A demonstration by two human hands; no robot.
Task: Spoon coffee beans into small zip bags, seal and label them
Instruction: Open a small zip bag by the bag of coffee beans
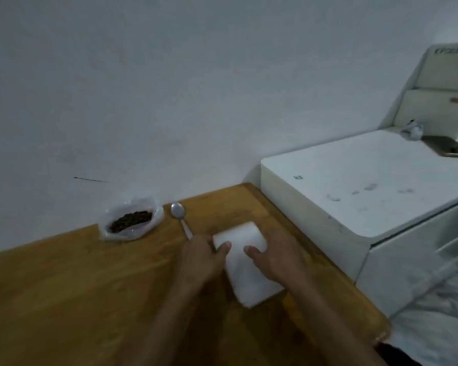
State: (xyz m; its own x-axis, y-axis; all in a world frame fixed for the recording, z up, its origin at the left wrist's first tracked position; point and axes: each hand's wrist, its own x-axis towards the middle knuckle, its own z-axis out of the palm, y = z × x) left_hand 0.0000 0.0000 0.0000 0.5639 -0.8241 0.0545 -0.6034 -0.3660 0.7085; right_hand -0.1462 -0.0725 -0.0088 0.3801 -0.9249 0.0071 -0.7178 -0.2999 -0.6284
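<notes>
- The left hand point(202, 256) and right hand point(274, 256) are curled round the sides of a white stack of zip bags point(245, 262), held on the wooden table point(64, 286) at lower centre.
- A spoon point(180, 217) is laid just above the left hand.
- An open bag of coffee beans point(130, 220) is seen left of the spoon.

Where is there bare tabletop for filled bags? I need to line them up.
The widest bare patch is the table left of the left hand, below the bag of beans. It is crowded around the spoon, white stack and right hand.
</notes>
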